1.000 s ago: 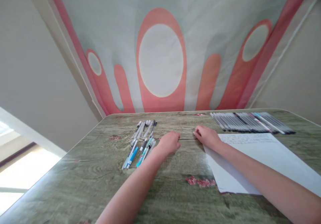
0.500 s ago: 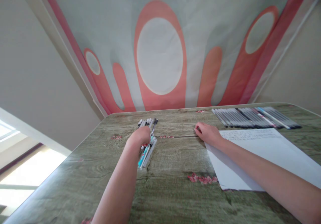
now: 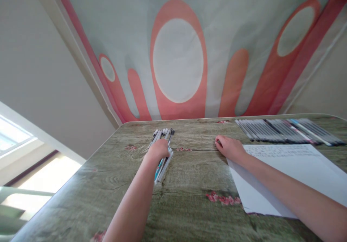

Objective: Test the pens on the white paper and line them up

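Note:
My left hand [image 3: 159, 149] is curled over a loose bunch of pens [image 3: 165, 168] at the left middle of the table. Its fingertips are mostly hidden, but they look closed around pens in the middle of the bunch. Capped ends stick out beyond the hand, and clear and turquoise barrels show on the near side. Farther right, my right hand [image 3: 230, 148] rests in a loose fist by the top left corner of a white sheet of paper [image 3: 282, 177]. Nothing can be seen in that fist. Rows of handwriting run along the paper's top.
Beyond the paper lies a neat row of several pens [image 3: 284, 131], side by side, mostly clear with dark ends. The wood-patterned table [image 3: 195, 173] carries printed pink flowers. A wall hanging [image 3: 177, 54] with pink shapes rises behind its far edge.
The view has shifted slightly, so everything sits a little farther right. My left hand has turned somewhat over the bunch and covers more of the turquoise pen. My right hand stays put.

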Demonstrator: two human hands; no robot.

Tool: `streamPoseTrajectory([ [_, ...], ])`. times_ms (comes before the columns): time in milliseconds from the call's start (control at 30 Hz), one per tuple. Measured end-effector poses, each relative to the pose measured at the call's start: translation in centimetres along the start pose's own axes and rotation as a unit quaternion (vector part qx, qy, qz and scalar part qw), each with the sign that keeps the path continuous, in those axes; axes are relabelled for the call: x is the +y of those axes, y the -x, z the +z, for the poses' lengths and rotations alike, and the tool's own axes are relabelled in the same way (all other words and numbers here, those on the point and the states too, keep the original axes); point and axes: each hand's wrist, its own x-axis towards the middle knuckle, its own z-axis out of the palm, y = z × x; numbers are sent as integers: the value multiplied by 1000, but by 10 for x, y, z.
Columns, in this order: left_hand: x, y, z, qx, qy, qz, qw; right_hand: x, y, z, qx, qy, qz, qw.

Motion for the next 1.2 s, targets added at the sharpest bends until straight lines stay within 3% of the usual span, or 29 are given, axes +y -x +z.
streamPoseTrajectory([
  [33, 0, 4, 3, -12, -36, 2, 999, 0, 0, 0, -1, 0, -2, 1000],
  [100, 0, 18, 10, 26, -74, 32, 996, 0, 1, 0, -4, -1, -3, 1000],
  [167, 0, 39, 20, 105, -46, 111, 987, 1, 1, 0, -4, -4, -1, 1000],
  [267, 1, 70, 37, 149, 7, 189, 970, 1, 0, 2, -2, -10, 0, 1000],
  [367, 4, 87, 45, 156, 14, 221, 963, 2, -1, 3, 1, -15, 1, 1000],
  [500, 6, 87, 41, 156, -32, 262, 952, 3, -1, 4, 8, -31, 2, 999],
  [833, -5, 78, 31, 172, -108, 120, 972, 7, 3, 3, 7, -68, 4, 998],
  [1200, -11, 78, 39, 130, -105, 104, 981, 7, 3, 3, 8, -68, 1, 998],
])
